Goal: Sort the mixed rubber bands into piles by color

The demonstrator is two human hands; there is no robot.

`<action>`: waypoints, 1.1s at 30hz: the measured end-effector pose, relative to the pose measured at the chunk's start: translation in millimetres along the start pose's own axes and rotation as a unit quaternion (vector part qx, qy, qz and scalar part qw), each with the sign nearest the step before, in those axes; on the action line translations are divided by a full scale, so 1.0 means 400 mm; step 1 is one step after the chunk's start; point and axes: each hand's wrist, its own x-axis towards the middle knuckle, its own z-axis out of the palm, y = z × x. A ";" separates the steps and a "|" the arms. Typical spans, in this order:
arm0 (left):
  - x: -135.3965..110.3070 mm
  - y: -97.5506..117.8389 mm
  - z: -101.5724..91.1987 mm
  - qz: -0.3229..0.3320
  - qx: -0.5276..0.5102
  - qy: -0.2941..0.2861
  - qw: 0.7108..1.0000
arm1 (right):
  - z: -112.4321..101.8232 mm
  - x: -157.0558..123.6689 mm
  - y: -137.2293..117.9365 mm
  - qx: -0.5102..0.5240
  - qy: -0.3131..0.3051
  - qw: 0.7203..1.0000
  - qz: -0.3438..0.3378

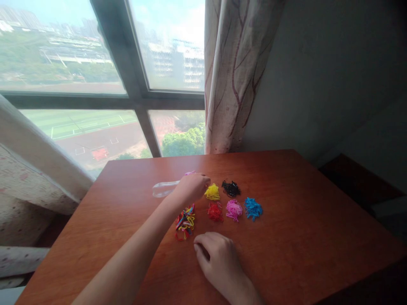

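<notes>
Left fingers (204, 179) curl beside a loose, stringy yellow heap (212, 192) on glossy wood (295, 237).

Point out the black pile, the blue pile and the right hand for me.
Black pile (231, 189): head view, middle of the heap.
Blue pile (253, 209): head view, middle of the heap.
Right hand (218, 256): head view, back of the hand.

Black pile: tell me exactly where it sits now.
In the head view, the black pile lies on the wooden table, right of the picture's centre, just right of the yellow pile and beyond the pink pile.
</notes>
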 end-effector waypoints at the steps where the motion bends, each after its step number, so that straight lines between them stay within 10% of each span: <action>1: -0.005 -0.002 -0.002 -0.004 -0.003 0.004 1.000 | -0.001 0.001 0.000 -0.001 0.001 1.000 -0.001; 19: -0.333 -0.028 0.044 -0.207 -0.028 0.010 0.978 | -0.001 0.012 -0.009 -0.014 0.021 0.999 0.024; 33: -0.352 0.011 0.078 -0.203 -0.128 -0.010 0.971 | 0.009 0.070 -0.017 -0.088 0.014 0.995 0.053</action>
